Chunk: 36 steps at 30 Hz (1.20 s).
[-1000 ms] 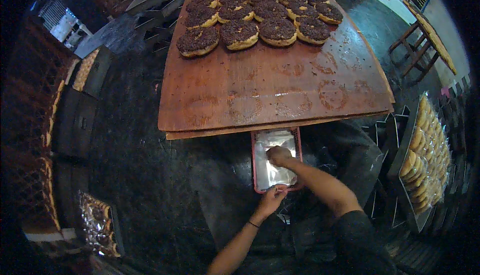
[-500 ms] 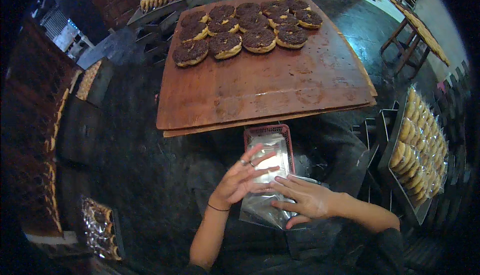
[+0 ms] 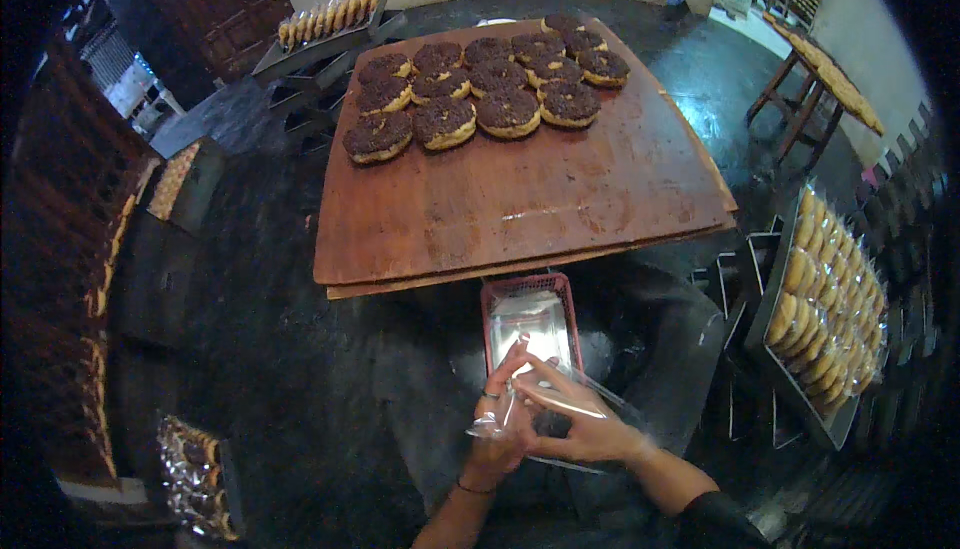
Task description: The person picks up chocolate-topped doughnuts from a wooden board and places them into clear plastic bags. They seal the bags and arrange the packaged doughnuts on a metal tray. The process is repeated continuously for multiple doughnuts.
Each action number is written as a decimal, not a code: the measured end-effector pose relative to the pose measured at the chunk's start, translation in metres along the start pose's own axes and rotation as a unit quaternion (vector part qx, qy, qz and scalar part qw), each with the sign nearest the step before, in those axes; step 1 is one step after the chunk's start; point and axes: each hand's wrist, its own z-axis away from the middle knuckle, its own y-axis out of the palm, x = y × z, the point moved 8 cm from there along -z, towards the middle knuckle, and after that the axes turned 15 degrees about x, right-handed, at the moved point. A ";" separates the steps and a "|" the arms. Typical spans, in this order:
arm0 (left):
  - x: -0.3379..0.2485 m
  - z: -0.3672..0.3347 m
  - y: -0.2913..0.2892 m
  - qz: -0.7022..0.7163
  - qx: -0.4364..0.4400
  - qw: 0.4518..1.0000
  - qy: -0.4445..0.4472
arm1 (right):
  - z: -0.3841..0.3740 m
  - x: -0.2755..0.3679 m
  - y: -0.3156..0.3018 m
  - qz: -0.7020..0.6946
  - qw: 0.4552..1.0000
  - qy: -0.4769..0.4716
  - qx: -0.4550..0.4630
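Note:
In front of me, a thin clear plastic bag (image 3: 562, 401) is pinched between my two hands. My left hand (image 3: 503, 419), with a ring on one finger, grips its left side, and a loose corner hangs over the fingers. My right hand (image 3: 592, 431) closes on the other side, fingertips touching or almost touching the left ones. Just beyond them sits a red plastic basket (image 3: 487, 311) with a stack of clear bags (image 3: 535, 314) inside. Past the basket, several ring doughnuts (image 3: 445, 121) topped with dark sprinkles stand in rows on a brown wooden board (image 3: 520, 219).
On the right, a tilted tray holds bagged golden pastries (image 3: 825, 294). A low wooden bench (image 3: 825, 74) stands at the far right. Another tray of wrapped pastries (image 3: 330, 17) is at the back left. More wrapped pastries (image 3: 195, 479) lie at the lower left.
My spread hands have come together and now grip a clear bag over the basket's near end. The view has tilted slightly, so the board appears lower.

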 end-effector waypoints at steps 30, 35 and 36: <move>0.021 0.011 -0.076 0.487 -0.219 0.841 0.093 | 0.009 0.015 -0.096 -0.384 0.918 0.033 -0.094; -0.038 -0.003 -0.042 0.277 -0.089 0.928 0.231 | 0.013 0.014 -0.087 -0.010 0.985 0.161 -0.066; -0.046 0.000 -0.042 0.143 -0.098 0.957 0.230 | 0.007 0.018 -0.085 0.061 0.983 0.158 -0.068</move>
